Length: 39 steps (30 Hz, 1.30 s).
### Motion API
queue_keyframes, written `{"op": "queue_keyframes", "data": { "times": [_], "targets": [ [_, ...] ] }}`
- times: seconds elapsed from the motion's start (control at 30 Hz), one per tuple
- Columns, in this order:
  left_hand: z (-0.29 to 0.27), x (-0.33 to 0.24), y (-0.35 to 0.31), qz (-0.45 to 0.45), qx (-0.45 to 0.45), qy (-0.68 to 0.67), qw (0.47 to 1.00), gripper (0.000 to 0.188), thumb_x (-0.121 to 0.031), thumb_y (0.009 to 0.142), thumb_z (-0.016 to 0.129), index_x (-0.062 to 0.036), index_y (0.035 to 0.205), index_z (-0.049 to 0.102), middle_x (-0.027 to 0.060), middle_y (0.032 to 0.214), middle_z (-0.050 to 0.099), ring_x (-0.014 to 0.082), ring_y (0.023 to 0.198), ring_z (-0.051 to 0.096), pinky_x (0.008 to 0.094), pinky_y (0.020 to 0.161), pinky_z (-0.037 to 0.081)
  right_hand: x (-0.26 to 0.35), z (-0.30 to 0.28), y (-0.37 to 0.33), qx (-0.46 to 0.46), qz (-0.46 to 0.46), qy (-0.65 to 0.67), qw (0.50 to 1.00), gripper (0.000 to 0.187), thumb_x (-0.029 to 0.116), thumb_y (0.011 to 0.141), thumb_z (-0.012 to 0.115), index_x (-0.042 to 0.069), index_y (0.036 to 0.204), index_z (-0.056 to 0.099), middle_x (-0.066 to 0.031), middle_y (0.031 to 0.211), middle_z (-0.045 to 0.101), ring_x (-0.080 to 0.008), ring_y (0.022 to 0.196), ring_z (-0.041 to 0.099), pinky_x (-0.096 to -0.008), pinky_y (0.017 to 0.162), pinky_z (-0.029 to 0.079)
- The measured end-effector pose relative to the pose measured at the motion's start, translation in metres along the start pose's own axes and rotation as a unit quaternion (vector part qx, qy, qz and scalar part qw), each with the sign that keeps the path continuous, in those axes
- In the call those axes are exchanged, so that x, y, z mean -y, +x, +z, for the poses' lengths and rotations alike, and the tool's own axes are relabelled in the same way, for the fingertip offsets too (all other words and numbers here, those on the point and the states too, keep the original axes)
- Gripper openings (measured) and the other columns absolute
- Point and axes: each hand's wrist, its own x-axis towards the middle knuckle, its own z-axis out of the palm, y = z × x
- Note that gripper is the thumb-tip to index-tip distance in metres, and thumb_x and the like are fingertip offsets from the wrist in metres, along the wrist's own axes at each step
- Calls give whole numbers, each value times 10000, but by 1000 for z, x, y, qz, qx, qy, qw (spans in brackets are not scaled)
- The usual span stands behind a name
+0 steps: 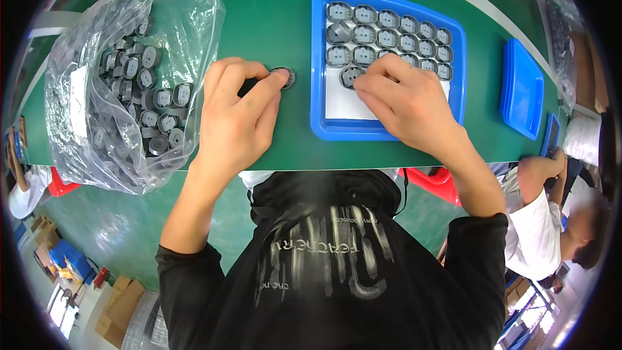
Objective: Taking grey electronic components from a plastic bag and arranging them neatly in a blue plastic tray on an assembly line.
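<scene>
My left hand (238,110) is closed over the green table, its thumb and fingertips pinching a small grey-and-black plastic part (289,78). The fingers partly cover that part. My right hand (418,104) reaches over a blue tray (317,100), fingers closed at the edge of another grey-and-black oval part (350,78). This part sits at the left end of the nearest row, on the white sheet (346,105) that lines the tray. Beyond it, several like parts (387,39) stand in neat rows, most with their pale grey faces up; one at the left (339,32) looks tilted.
A large clear plastic bag (194,6) lies open at the left, holding many loose parts (148,79). Stacked blue trays (521,91) rest near the right end of the table (265,13). A person in a white shirt (534,236) sits at the right.
</scene>
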Motion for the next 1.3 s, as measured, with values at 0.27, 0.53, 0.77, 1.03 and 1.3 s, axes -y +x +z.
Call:
{"op": "queue_keyframes", "data": {
  "times": [0.27,0.53,0.77,1.03,1.3],
  "targets": [
    [-1,0,0,-6,-3,-12,1000,277,-12,756,775,-62,1028,759,78,1015,631,297,1009,583,408,878,484,8,9,7,-2,-2,-3,1000,115,42,835,740,56,948,724,-57,857,626,-228,653,646,-341,544,513],
    [-1,-14,15,4,-37,-34,999,279,-51,752,794,-42,1026,749,102,1106,654,321,1070,599,416,902,505,16,4,15,1,22,-3,1000,133,70,839,754,60,967,719,-62,843,635,-241,669,649,-342,573,520],
    [22,-36,39,-11,6,-14,1000,433,-151,758,822,-35,1158,705,166,1379,546,394,1313,461,490,1077,389,0,-11,42,-49,74,-5,996,227,87,835,761,38,1051,710,-91,852,670,-254,742,662,-340,644,518],
    [27,-33,47,-21,39,20,999,482,-213,767,830,-46,1199,695,205,1477,452,416,1386,375,523,1113,335,-13,-9,50,-16,78,-1,997,195,102,853,744,13,1025,717,-104,852,672,-244,729,656,-331,643,511],
    [24,-31,50,-14,50,42,998,510,-269,753,845,-64,1200,708,207,1509,427,433,1411,342,541,1133,314,-17,-13,47,-72,70,86,991,195,101,841,768,5,1002,712,-79,832,657,-192,690,622,-291,620,487]
  ]
}}
